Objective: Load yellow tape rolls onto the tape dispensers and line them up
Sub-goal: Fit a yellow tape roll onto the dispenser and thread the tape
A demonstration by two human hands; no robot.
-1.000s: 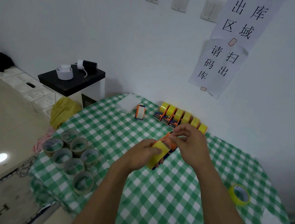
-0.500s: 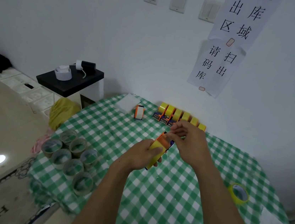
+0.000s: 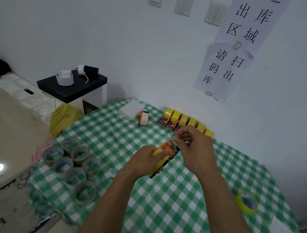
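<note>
The left hand (image 3: 146,161) gripped an orange dispenser (image 3: 169,150) from the side, its fingers curled over the yellow tape roll (image 3: 160,156) seated on it, and held both tilted above the table (image 3: 174,225). The right hand (image 3: 195,150) sat just beyond and to the right, close to the left one. Its thumb and forefinger pinched the roll's loose end at the dispenser's front tip, and the other fingers were curled. Behind the hands, a row of loaded dispensers (image 3: 185,121) stood side by side against the wall. A lone dispenser (image 3: 143,118) stood apart to their left. A loose yellow roll (image 3: 246,202) lay well to the right on the green checked cloth, and a cluster of empty cardboard cores (image 3: 73,162) stood at the table's left edge.
</note>
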